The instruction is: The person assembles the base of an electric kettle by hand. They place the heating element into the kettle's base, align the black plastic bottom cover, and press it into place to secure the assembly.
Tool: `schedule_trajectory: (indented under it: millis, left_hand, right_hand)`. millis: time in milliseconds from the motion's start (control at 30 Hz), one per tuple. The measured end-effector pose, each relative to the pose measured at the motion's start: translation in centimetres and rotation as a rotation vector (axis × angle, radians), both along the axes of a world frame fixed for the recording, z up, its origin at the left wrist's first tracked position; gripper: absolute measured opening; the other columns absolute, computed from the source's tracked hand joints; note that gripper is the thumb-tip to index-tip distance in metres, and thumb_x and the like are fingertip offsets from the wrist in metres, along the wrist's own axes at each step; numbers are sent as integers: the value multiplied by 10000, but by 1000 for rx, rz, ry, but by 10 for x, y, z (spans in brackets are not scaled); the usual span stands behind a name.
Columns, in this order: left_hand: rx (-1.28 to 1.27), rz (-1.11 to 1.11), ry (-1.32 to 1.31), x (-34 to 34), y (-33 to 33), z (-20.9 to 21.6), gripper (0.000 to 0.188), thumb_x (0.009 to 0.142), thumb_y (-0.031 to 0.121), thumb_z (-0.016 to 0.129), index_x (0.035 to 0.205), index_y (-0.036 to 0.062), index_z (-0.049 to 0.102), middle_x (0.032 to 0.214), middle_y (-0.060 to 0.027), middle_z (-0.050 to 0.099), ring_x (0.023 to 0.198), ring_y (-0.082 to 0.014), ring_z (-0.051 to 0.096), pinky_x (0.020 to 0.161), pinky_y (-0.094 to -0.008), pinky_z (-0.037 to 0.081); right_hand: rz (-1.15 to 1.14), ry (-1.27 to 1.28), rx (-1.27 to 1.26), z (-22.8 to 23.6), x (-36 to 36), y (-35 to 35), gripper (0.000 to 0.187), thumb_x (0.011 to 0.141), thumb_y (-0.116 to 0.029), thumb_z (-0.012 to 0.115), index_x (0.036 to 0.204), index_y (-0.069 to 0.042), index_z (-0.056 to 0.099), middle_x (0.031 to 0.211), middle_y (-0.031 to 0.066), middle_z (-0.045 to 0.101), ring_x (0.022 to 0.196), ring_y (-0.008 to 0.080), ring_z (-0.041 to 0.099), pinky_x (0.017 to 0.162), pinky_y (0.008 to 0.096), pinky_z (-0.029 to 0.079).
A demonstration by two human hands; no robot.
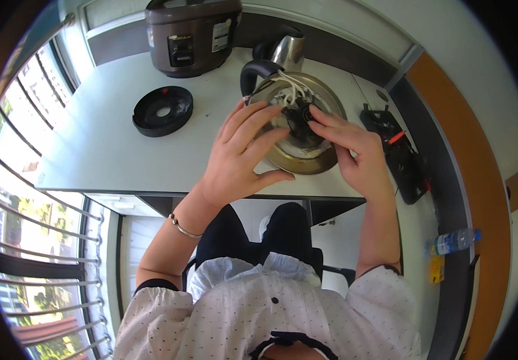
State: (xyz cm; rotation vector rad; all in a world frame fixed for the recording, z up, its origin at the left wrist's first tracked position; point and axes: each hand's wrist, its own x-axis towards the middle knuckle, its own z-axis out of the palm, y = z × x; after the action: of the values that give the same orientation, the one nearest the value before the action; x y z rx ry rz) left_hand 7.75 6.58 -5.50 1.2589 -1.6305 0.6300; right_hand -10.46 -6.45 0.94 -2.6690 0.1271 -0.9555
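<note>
In front of me an upturned electric kettle point(331, 96) lies with its round metal underside facing up. White wires point(295, 84) run over its inside to a dark plastic connector point(299, 123) at the middle. Its black curved handle point(251, 75) points away at the upper left. My left hand point(238, 147) rests over the kettle's left side, fingers stretched out and thumb apart, fingertips beside the connector. My right hand point(355, 147) comes from the right with its fingers pressed together on the connector's right side. A black round base cover point(163, 111) lies on the table to the left.
A brown rice cooker point(193, 42) stands at the back, beside a shiny metal kettle point(289, 51). On the right lie a black tool case point(400, 165) with an orange-red screwdriver point(397, 138), a plastic bottle point(454, 242) and a yellow pack point(436, 269). A barred window point(42, 204) is at left.
</note>
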Motion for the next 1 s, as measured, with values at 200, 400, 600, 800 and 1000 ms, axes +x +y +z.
schedule_trajectory:
  millis: [200, 400, 600, 800, 1000]
  left_hand:
    - [19, 11, -84, 1, -2, 6, 746, 598, 443, 800, 1223, 101, 581, 1342, -100, 520, 1236, -337, 462, 1073, -514, 323]
    - [127, 13, -163, -2, -9, 21, 878, 576, 470, 802, 1327, 106, 527, 1379, -69, 507, 1257, -324, 445, 1082, -499, 300]
    - [173, 100, -229, -8, -12, 27, 859, 555, 508, 799, 1273, 96, 571, 1354, -52, 527, 1215, -290, 469, 1008, -436, 333]
    - [175, 167, -238, -12, -14, 27, 876, 522, 524, 818, 1247, 97, 573, 1343, -45, 525, 1182, -285, 471, 973, -426, 333]
    - [199, 184, -232, -18, -15, 27, 870, 534, 504, 830, 1255, 96, 564, 1352, -51, 513, 1172, -290, 470, 976, -436, 319]
  right_hand:
    - [33, -53, 29, -5, 2, -1, 549, 680, 199, 479, 1098, -88, 690, 1234, 76, 632, 1120, 317, 598, 903, 348, 508]
    - [59, -121, 38, -11, 4, -12, 498, 675, 167, 496, 1064, -68, 701, 1191, 99, 649, 1057, 306, 626, 871, 337, 514]
    - [187, -164, 336, -19, 1, -28, 519, 737, 176, 484, 1149, -75, 673, 1223, 73, 646, 1106, 233, 619, 927, 307, 485]
    - [158, -362, 496, -34, -9, -32, 546, 787, 150, 495, 1282, -60, 589, 1301, 88, 596, 1220, 217, 545, 997, 318, 438]
    - [-43, -504, 66, -51, -6, -15, 475, 778, 9, 612, 1247, -60, 593, 1287, 111, 588, 1248, 302, 501, 1026, 409, 375]
